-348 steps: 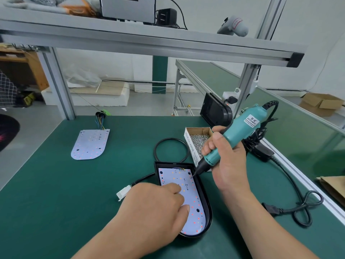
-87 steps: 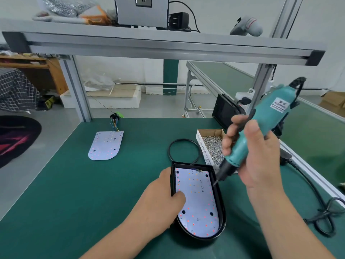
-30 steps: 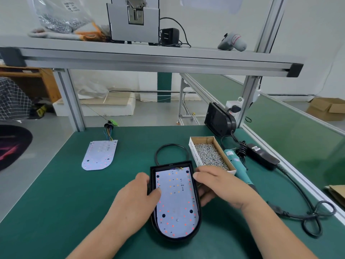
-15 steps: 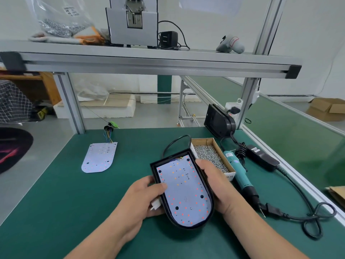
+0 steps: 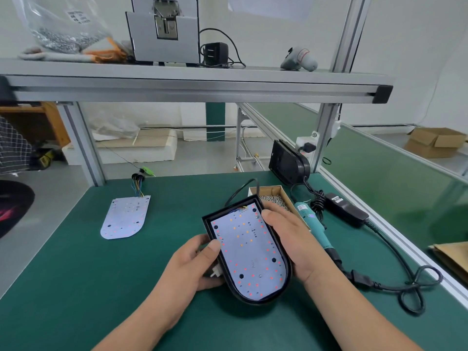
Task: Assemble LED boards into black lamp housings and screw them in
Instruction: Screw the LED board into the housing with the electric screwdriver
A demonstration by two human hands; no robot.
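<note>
While the black lamp housing (image 5: 255,302) is held just above the counter (image 5: 76,274) in front of you, log the grip. Your left hand (image 5: 195,264) curls round its left wall, thumb on the rim. Your right hand (image 5: 291,239) wraps the right wall, fingertips near the far corner. The LED board (image 5: 247,252) sits inside, face up and tilted towards you. A white connector (image 5: 215,273) shows under your left thumb.

Handling estimate: the shell looks rigid and light. The board looks thin and stiff, and its LEDs are probably easy to damage. Hold the housing by its walls, as now, and keep fingers off the lit face. The black cable (image 5: 240,190) trailing from the far end may snag.

Just beyond your right hand, the electric screwdriver (image 5: 312,225) lies on the counter beside the box of screws (image 5: 272,195). Some board holes look dark, so screwing may be unfinished; I cannot tell.

Well to the left lies a spare LED board (image 5: 125,216), its wires pointing away. Further back, a second housing (image 5: 287,163) leans against the frame post. The shelf (image 5: 192,79) runs overhead.
</note>
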